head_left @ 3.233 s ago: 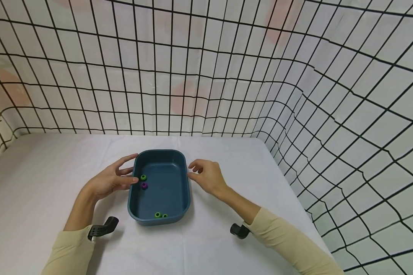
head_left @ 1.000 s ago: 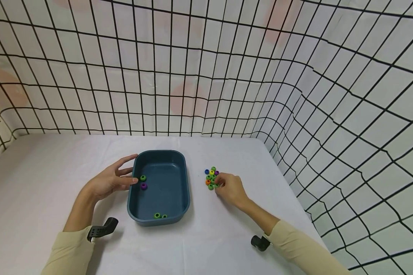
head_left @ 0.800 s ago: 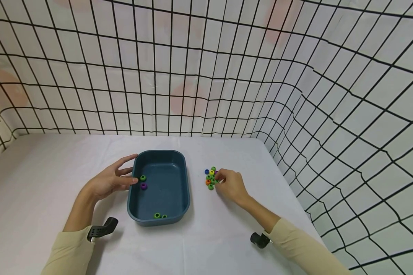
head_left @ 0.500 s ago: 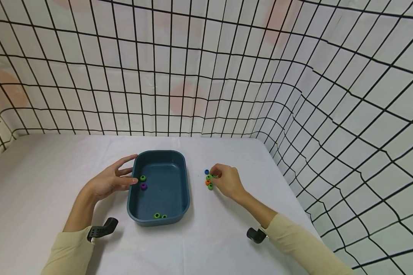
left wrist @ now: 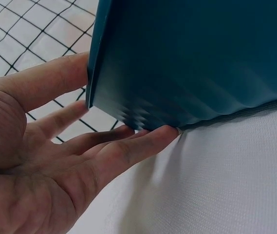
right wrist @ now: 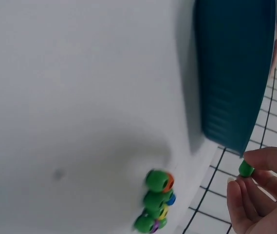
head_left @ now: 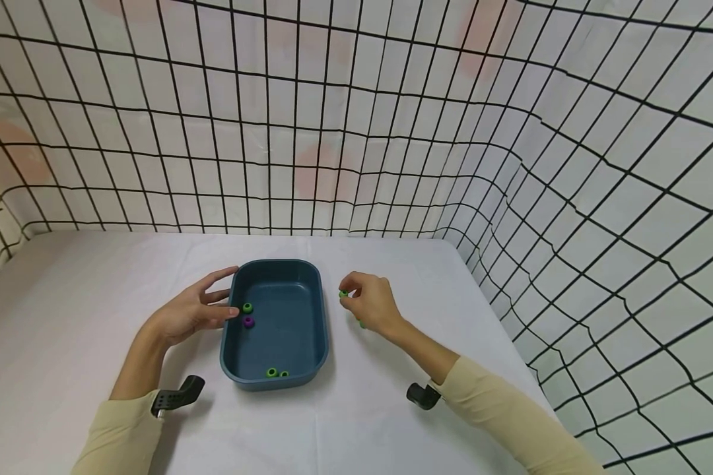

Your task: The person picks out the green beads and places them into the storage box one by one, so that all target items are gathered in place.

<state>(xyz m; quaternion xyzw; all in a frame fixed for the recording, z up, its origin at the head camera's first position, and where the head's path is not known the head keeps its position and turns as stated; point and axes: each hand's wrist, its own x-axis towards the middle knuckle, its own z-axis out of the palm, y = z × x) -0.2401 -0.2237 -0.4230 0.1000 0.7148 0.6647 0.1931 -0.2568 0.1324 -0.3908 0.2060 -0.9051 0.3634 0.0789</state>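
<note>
My right hand (head_left: 373, 305) pinches a green bead (right wrist: 246, 168) between thumb and finger, just right of the blue tray (head_left: 324, 310) and apart from it. Behind and beneath that hand lies a cluster of beads, mostly hidden in the head view; the right wrist view shows green beads (right wrist: 156, 180), an orange bead (right wrist: 169, 182), and blue, yellow and purple ones. My left hand (head_left: 187, 310) has its fingers spread and fairly straight along the tray's left wall, thumb at the rim. Inside the tray lie a purple bead (head_left: 248, 322), a green bead (head_left: 247, 308) and two more green ones near the front wall.
A white cloth (head_left: 356, 422) covers the table. Black wire mesh (head_left: 273, 165) over white sheeting stands at the back and along the right side. Black wrist mounts (head_left: 181, 394) stick out from both sleeves.
Earlier the right hand went from the tray's edge to the bead cluster. Now it has moved left toward the tray with a green bead. The left hand and tray have stayed put.
</note>
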